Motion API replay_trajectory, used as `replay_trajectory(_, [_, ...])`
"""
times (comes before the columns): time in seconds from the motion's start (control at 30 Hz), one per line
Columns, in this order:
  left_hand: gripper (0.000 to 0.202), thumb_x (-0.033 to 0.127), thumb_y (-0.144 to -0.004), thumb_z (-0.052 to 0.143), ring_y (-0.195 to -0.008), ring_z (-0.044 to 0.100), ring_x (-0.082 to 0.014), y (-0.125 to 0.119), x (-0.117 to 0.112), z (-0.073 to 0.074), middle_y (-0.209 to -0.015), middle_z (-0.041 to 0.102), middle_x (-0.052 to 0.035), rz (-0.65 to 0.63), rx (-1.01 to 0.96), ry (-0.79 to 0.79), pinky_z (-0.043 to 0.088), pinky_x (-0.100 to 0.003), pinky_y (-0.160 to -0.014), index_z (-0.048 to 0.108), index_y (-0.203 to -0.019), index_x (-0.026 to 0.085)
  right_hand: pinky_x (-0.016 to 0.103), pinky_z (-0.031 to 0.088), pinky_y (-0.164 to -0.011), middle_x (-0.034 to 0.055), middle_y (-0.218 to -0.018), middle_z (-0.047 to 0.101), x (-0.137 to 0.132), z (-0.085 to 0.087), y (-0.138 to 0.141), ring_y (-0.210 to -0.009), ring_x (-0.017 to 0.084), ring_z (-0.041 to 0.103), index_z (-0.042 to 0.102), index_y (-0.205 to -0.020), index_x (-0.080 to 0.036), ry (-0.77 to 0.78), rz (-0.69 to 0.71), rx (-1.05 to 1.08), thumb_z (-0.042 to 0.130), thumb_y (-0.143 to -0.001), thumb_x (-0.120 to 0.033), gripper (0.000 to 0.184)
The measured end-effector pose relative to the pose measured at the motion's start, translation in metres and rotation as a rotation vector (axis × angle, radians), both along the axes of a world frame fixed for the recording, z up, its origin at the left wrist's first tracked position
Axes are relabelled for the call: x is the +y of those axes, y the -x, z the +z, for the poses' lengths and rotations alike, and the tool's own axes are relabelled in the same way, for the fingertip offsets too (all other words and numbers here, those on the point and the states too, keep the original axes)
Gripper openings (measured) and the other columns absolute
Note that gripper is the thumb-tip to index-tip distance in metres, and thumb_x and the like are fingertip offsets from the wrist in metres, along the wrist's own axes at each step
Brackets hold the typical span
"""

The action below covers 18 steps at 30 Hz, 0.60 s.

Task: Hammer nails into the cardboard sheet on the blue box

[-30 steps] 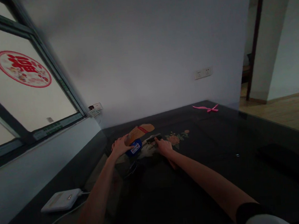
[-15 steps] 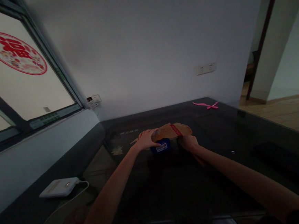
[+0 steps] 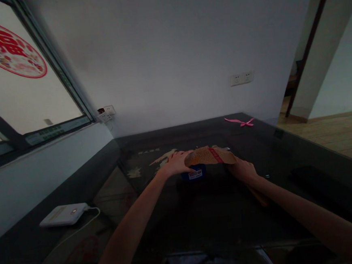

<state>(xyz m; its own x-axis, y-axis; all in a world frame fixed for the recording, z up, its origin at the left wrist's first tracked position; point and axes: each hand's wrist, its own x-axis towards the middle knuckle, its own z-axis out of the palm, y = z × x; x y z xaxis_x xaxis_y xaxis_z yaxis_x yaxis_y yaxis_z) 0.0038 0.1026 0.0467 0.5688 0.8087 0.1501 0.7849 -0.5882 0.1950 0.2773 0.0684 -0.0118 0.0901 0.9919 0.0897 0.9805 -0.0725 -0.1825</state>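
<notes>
A small blue tub (image 3: 194,174) with a white label stands low on the dark glossy table (image 3: 183,225). My left hand (image 3: 177,164) is closed around its upper left side, thumb in front. Above the tub spans a tan, speckled flat piece (image 3: 204,156) with a red band of lettering across it. Its kind is unclear. My right hand (image 3: 243,170) grips this piece at its right end, fingers mostly hidden. A brown strip (image 3: 259,198) shows under my right wrist; I cannot tell whether it is a handle. Torn pale scraps (image 3: 162,157) lie behind my left hand.
A white power bank (image 3: 63,215) with a cable lies at the left. A pink ribbon (image 3: 239,121) rests near the far right corner. A dark flat object (image 3: 317,182) is at the right. The wall (image 3: 165,67) borders the table's far edge.
The tan piece and my right hand have shifted right. My left hand and the blue tub have moved slightly right too. The view has turned a little.
</notes>
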Motion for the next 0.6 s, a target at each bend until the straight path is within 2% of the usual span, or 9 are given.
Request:
replay_trajectory(0.13, [0.093,0.066,-0.057,0.063,-0.122,0.037,-0.0344,-0.002,-0.004,0.010,-0.135,0.041,-0.0120,0.004,0.030,0.022,0.026,-0.052,-0.099,0.030,-0.135,0.028,0.032,0.044,-0.068,0.0173,-0.105,0.063,-0.007,0.001,0.004,-0.090,0.028,0.063,0.054,-0.115,-0.013,0.022,0.000,-0.070,0.035,-0.088,-0.028,0.036])
replay_trajectory(0.2, [0.086,0.067,-0.065,0.055,-0.126,0.031,-0.0331,0.005,-0.006,0.018,-0.139,0.036,-0.0117,0.029,-0.033,-0.020,0.023,-0.054,-0.101,0.027,-0.137,0.028,0.033,0.045,-0.067,0.0176,-0.107,0.061,-0.009,0.002,0.006,-0.088,0.028,0.064,0.054,-0.115,-0.012,0.040,0.011,-0.132,0.033,-0.089,-0.025,0.036])
replay_trajectory(0.27, [0.069,0.062,-0.078,0.042,-0.126,0.033,-0.0275,0.021,-0.008,0.022,-0.137,0.038,-0.0110,0.062,-0.186,-0.112,0.025,-0.047,-0.103,0.031,-0.135,0.024,0.033,0.046,-0.066,0.0182,-0.107,0.060,-0.012,0.003,0.006,-0.087,0.028,0.064,0.056,-0.112,-0.012,0.055,0.029,-0.185,0.031,-0.088,-0.022,0.036])
replay_trajectory(0.33, [0.052,0.051,-0.088,0.031,-0.120,0.041,-0.0216,0.046,-0.009,0.017,-0.131,0.046,-0.0102,0.125,-0.349,-0.223,0.032,-0.039,-0.101,0.039,-0.129,0.020,0.033,0.046,-0.066,0.0187,-0.107,0.060,-0.014,0.003,0.006,-0.088,0.029,0.064,0.059,-0.109,-0.011,0.062,0.049,-0.207,0.031,-0.088,-0.020,0.036])
replay_trajectory(0.4, [0.044,0.044,-0.089,0.032,-0.114,0.047,-0.0197,0.077,-0.011,0.002,-0.122,0.052,-0.0094,0.187,-0.376,-0.301,0.036,-0.036,-0.098,0.047,-0.121,0.018,0.034,0.046,-0.066,0.0194,-0.107,0.059,-0.016,0.004,0.006,-0.087,0.029,0.063,0.060,-0.107,-0.011,0.067,0.068,-0.229,0.031,-0.087,-0.018,0.036])
replay_trajectory(0.5, [0.036,0.039,-0.088,0.038,-0.110,0.050,-0.0205,0.122,-0.021,-0.034,-0.114,0.057,-0.0087,0.210,-0.199,-0.279,0.037,-0.037,-0.098,0.054,-0.112,0.017,0.035,0.047,-0.066,0.0210,-0.106,0.059,-0.017,0.004,0.009,-0.087,0.030,0.063,0.060,-0.107,-0.009,0.068,0.078,-0.250,0.032,-0.087,-0.017,0.036])
replay_trajectory(0.6, [0.039,0.036,-0.089,0.036,-0.117,0.045,-0.0197,0.150,-0.031,-0.066,-0.125,0.051,-0.0097,0.222,-0.085,-0.205,0.035,-0.037,-0.101,0.050,-0.120,0.016,0.037,0.047,-0.065,0.0215,-0.103,0.061,-0.017,0.005,0.012,-0.087,0.032,0.063,0.061,-0.106,-0.008,0.072,0.076,-0.257,0.032,-0.086,-0.016,0.036])
